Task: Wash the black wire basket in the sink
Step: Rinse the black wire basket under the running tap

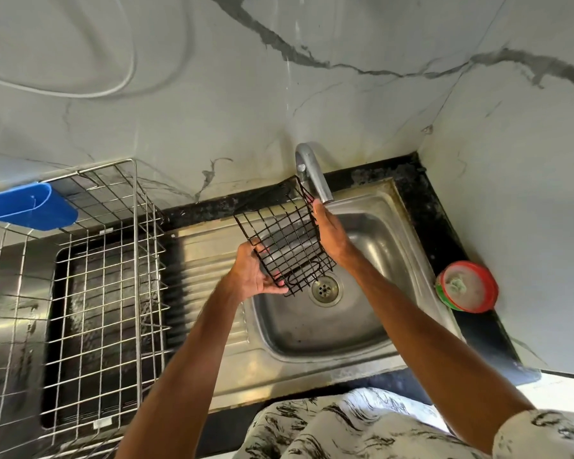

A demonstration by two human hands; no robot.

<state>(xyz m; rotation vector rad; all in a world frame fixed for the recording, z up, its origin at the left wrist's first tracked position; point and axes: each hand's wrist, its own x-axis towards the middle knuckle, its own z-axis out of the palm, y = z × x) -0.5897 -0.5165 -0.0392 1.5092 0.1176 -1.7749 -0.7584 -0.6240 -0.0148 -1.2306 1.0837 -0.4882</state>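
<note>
The black wire basket (284, 238) is held tilted above the steel sink (375, 313), over the left side of the bowl near the drain (325, 288). My left hand (254, 274) grips its lower left corner, fingers curled round the wires. My right hand (332, 231) lies along the basket's right side with fingers straight, fingertips just under the spout of the tap (314, 172). No water stream is visible from the spout.
A large silver wire dish rack (113, 293) stands on the counter at left, with a blue plastic holder (30, 205) hung on its far edge. A round red-and-green tub (466, 286) sits on the black counter right of the sink. Marble walls close the corner.
</note>
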